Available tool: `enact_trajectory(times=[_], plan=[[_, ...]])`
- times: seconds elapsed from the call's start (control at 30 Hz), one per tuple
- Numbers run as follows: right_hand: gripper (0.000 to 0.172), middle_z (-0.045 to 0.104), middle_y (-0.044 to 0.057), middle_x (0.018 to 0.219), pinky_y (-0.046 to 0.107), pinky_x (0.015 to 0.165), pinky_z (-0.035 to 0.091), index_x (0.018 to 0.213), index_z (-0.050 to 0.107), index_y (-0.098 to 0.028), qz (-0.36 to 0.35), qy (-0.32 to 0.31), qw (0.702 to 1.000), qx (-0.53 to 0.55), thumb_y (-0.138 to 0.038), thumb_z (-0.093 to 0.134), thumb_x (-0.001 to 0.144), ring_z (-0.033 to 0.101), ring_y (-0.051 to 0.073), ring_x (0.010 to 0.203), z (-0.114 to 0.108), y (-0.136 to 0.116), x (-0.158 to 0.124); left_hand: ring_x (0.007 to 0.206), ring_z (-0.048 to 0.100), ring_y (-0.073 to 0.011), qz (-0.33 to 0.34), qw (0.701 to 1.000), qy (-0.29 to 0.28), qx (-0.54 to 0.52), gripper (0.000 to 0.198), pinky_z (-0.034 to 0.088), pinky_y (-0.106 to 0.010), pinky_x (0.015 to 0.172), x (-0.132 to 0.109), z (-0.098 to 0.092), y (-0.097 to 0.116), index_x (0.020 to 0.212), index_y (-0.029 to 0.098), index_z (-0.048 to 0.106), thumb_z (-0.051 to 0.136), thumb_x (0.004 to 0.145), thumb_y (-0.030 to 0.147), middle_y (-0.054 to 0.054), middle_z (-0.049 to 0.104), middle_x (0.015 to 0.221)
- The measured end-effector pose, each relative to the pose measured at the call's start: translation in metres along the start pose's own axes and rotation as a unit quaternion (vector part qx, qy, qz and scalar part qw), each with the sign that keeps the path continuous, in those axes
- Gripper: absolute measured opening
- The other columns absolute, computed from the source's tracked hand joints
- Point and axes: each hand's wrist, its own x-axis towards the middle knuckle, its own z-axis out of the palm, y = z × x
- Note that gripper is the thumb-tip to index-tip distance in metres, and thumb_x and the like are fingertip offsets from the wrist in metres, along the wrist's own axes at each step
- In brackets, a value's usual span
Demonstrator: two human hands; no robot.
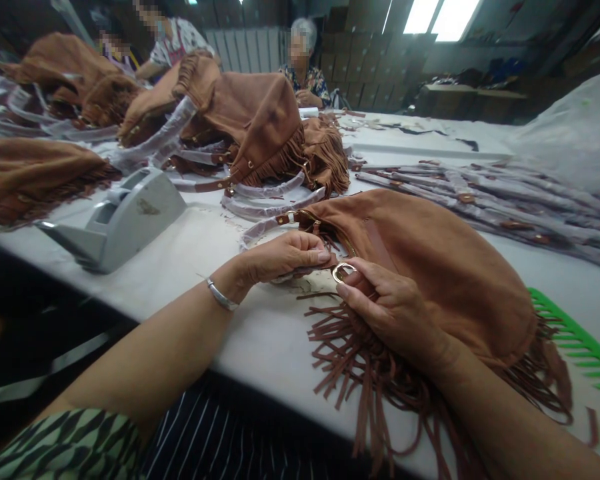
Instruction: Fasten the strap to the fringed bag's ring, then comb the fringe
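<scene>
L hand grips film-wrapped strap just below its tan leather tab, fingers curled round it, close to the bag's top edge. R hand pinches gold ring btwn thumb & fingers, right by the strap end. Suede bag lies flat on worktop, its fringe spilling over the edge toward the person. For good control, both hands should stay close together & keep a firm pinch so the ring can't twist; R wrist also helps hold loose fringe clear of the ring. Nearby: tape dispenser L of bag, bundle of wrapped straps beyond it, green comb at R, more fringed bags further off, co-worker at far end.
</scene>
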Motion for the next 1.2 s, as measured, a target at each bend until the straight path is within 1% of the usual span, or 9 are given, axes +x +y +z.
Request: enact_trajectory(times=[0.2,0.4,0.6,0.7,0.77,0.8,0.87,0.93,1.2], plan=[[0.009,0.062,0.0,0.075,0.022,0.065,0.043,0.086,0.057,-0.019,-0.032,-0.033,0.999,0.015,-0.028,0.054,0.086,0.056,0.011,0.066,0.0011,0.0009,0.0006,0.046,0.031,-0.003,0.012,0.999,0.029,0.041,0.029,0.02,-0.017,0.041,0.0006,0.003,0.0057,0.072,0.012,0.052,0.062,0.078,0.039,0.006,0.041,0.056],[0.016,0.059,-0.002,0.069,0.02,0.061,0.04,0.077,0.055,-0.019,-0.027,-0.101,0.993,0.049,-0.03,0.051,0.088,0.053,0.009,0.063,-0.0002,-0.0002,0.0022,0.048,0.033,-0.0031,0.004,0.999,0.016,0.032,0.032,0.023,-0.017,0.043,-0.0012,0.004,0.0069,0.075,0.012,0.054,0.064,0.076,0.042,0.004,0.047,0.061],[0.024,0.054,-0.003,0.062,0.02,0.056,0.038,0.07,0.054,-0.018,0.013,-0.105,0.992,0.075,-0.034,0.051,0.087,0.049,0.009,0.057,0.0011,-0.0004,0.0046,0.048,0.031,-0.0032,0.008,1.0,0.0,0.023,0.033,0.02,-0.018,0.043,-0.002,0.0042,0.0084,0.071,0.013,0.05,0.064,0.076,0.042,0.005,0.044,0.058],[0.018,0.057,-0.003,0.066,0.021,0.057,0.039,0.087,0.057,-0.018,0.032,-0.08,0.993,0.08,-0.035,0.053,0.086,0.051,0.01,0.059,0.0031,0.0003,0.0045,0.047,0.031,-0.0032,0.0,1.0,-0.013,0.014,0.032,0.019,-0.018,0.043,-0.0011,0.0044,0.0056,0.072,0.013,0.049,0.061,0.079,0.042,0.006,0.043,0.056],[0.023,0.059,-0.002,0.072,0.021,0.06,0.04,0.103,0.055,-0.019,0.034,-0.068,0.994,0.081,-0.034,0.054,0.086,0.053,0.011,0.063,0.004,0.0008,0.0039,0.045,0.03,-0.003,-0.003,1.0,-0.011,0.005,0.032,0.018,-0.018,0.042,0.0,0.0041,0.0029,0.072,0.013,0.048,0.061,0.079,0.043,0.006,0.041,0.055],[0.022,0.06,-0.002,0.073,0.021,0.061,0.04,0.103,0.054,-0.019,0.032,-0.068,0.994,0.075,-0.034,0.053,0.086,0.054,0.011,0.064,0.0041,0.001,0.0037,0.044,0.029,-0.0029,-0.004,1.0,-0.009,0.001,0.033,0.017,-0.018,0.041,0.0006,0.0038,0.0018,0.071,0.014,0.048,0.06,0.079,0.043,0.006,0.04,0.054],[0.016,0.058,-0.002,0.071,0.022,0.061,0.039,0.088,0.056,-0.019,0.025,-0.078,0.995,0.05,-0.034,0.051,0.088,0.053,0.011,0.063,0.0039,0.0011,0.0036,0.044,0.028,-0.0029,-0.005,1.0,-0.006,0.001,0.032,0.016,-0.018,0.04,0.0012,0.003,0.0007,0.07,0.014,0.048,0.061,0.079,0.042,0.007,0.039,0.053],[0.022,0.056,-0.001,0.068,0.022,0.061,0.038,0.075,0.054,-0.018,0.018,-0.092,0.995,0.036,-0.035,0.05,0.088,0.052,0.01,0.062,0.0032,0.001,0.0042,0.044,0.028,-0.0029,-0.007,1.0,-0.006,0.007,0.031,0.016,-0.018,0.04,0.0009,0.0023,0.0013,0.071,0.013,0.049,0.061,0.079,0.04,0.006,0.039,0.053],[0.023,0.055,-0.002,0.066,0.021,0.058,0.036,0.072,0.053,-0.017,0.015,-0.137,0.986,0.09,-0.033,0.049,0.089,0.049,0.009,0.06,0.0008,-0.0014,0.0064,0.043,0.026,-0.0023,-0.024,1.0,-0.011,-0.006,0.027,0.015,-0.018,0.039,-0.0022,0.0005,0.0042,0.077,0.011,0.059,0.066,0.075,0.037,0.007,0.037,0.052]])
